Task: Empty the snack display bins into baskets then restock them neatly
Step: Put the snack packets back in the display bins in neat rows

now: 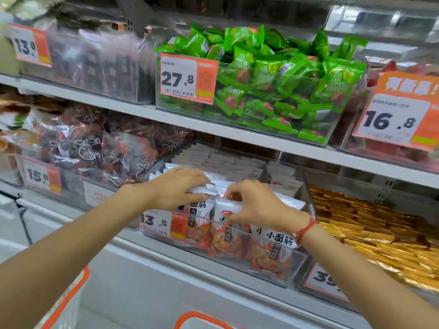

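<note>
A clear plastic bin [297, 269] on the lower shelf holds several white-and-red snack packets [270, 255] standing in rows. My left hand [175, 186] reaches in over the front row, its fingers curled round the tops of some packets. Beside it, my right hand [254, 205] pinches the top of a white packet [226, 206] at the bin's front. A red string bracelet sits on my right wrist. White baskets with orange rims show at the bottom left [69, 298] and bottom middle [202, 319].
To the left is a bin of dark red packets [95, 148]; to the right a bin of gold-wrapped sticks [370, 224]. The upper shelf carries a bin of green packets [280, 86] and other bins. Orange price tags hang on the bin fronts.
</note>
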Tool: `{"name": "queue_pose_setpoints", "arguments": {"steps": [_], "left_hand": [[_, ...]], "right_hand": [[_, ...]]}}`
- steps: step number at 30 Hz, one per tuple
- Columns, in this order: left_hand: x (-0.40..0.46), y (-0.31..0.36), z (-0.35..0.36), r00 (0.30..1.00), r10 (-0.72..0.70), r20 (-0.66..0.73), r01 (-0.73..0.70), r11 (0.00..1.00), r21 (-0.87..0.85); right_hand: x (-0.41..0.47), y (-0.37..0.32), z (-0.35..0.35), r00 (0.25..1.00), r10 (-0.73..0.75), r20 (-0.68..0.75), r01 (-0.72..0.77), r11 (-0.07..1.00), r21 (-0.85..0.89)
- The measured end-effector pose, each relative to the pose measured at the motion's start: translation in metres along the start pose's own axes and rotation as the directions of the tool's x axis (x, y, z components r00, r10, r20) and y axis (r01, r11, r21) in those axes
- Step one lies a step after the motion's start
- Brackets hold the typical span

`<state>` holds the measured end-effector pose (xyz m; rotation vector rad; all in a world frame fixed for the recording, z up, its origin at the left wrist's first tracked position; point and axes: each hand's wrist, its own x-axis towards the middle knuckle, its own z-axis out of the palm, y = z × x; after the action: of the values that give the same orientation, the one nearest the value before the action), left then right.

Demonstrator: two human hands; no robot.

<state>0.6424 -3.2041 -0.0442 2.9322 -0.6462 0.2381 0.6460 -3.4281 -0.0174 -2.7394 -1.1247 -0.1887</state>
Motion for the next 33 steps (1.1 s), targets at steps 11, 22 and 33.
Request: {"name": "queue_pose_setpoints", "arguments": {"steps": [11, 22, 33], "left_hand": [[-0.004, 0.007, 0.003, 0.987, -0.038, -0.155, 0.017, 0.991, -0.135], [-0.026, 0.008, -0.009, 0.962, -0.084, -0.261, 0.066, 0.995, -0.08], [-0.034, 0.027, -0.006, 0.93, -0.08, -0.359, 0.07, 0.997, -0.04]], "right_hand": [[-0.001, 0.015, -0.002, 0.997, -0.08, -0.004, 0.08, 0.995, 0.058], [0.018, 0.02, -0.003, 0.981, 0.14, 0.136, -0.117, 0.98, -0.159], [-0.019, 0.032, -0.034, 0.993, 0.089, 0.078, -0.101, 0.981, 0.168]]}}
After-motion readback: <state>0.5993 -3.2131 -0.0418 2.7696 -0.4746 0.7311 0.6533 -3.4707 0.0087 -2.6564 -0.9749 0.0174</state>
